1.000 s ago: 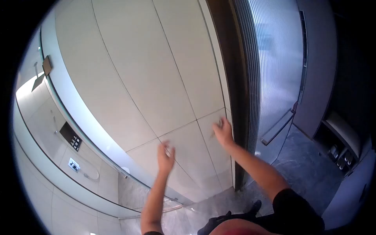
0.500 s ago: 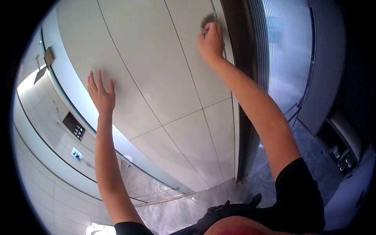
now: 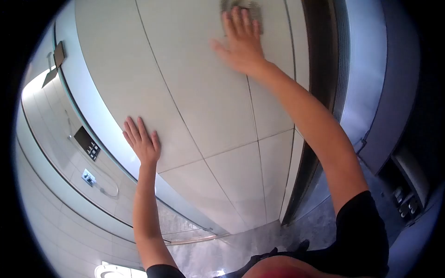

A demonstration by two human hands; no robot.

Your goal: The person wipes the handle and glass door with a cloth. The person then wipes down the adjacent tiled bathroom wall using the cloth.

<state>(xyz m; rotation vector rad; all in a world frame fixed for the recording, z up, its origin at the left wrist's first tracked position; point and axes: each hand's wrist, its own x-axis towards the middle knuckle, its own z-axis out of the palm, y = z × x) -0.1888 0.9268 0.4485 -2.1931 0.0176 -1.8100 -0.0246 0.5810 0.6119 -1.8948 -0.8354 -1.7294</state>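
Overhead, near the upper edge of the view, the right hand [image 3: 240,44] lies open over a grey pad [image 3: 254,10], which is set against the tiled wall [image 3: 194,60]. Its fingers are spread and straight across the pad, not curled round it, and the thumb, a little blurred, sticks out to the left over bare tile. Lower and to the left, the left hand [image 3: 143,141] is also open and has hold of nothing; its fingers point up the wall, just beside a pale strip [image 3: 90,92]. Left of that are a dark niche [image 3: 87,142] and a shower control [image 3: 88,177]. A dark frame [image 3: 320,55] runs down to the right of the wall, next to ribbed glass [image 3: 366,55].
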